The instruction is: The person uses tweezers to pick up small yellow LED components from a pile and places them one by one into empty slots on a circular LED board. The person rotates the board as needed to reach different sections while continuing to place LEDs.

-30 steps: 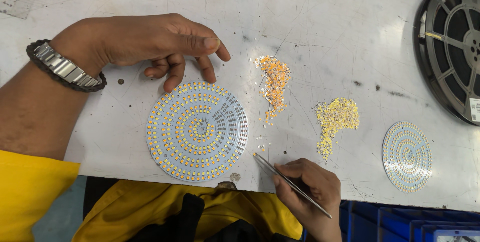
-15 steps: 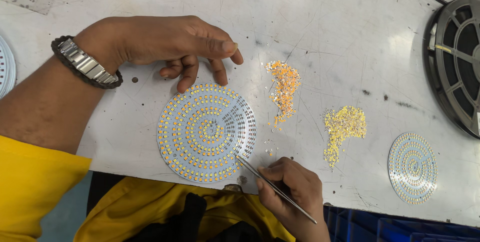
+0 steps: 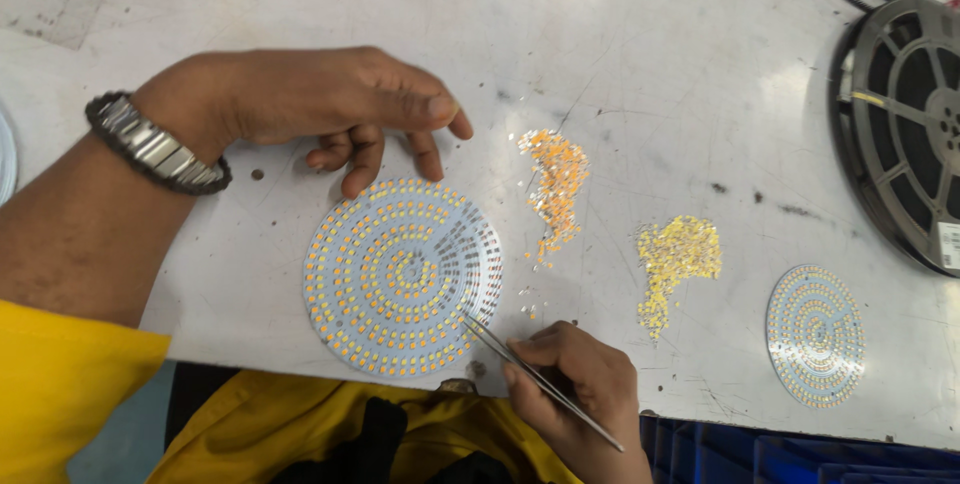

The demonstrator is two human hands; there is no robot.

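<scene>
thin silver metal tweezers [image 3: 540, 381] pinched in right hand [image 3: 580, 394], tips up-left, seemingly touching round white LED-dotted board [image 3: 402, 276], left hand [image 3: 330, 104] loosely curled, holding nothing, fingertips beside board

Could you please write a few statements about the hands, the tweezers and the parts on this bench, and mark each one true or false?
1. The right hand holds tweezers whose tips are at the large round board. True.
2. The left hand grips the tweezers. False: it rests on the table with fingertips at the board's far edge, holding nothing.
3. Two loose heaps of small parts lie to the right of the large board, an orange heap and a yellow heap. True.
4. The smaller round board is stacked on the large one. False: it lies apart, near the table's right edge.
5. The left wrist is bare. False: it wears a metal wristwatch.
</scene>
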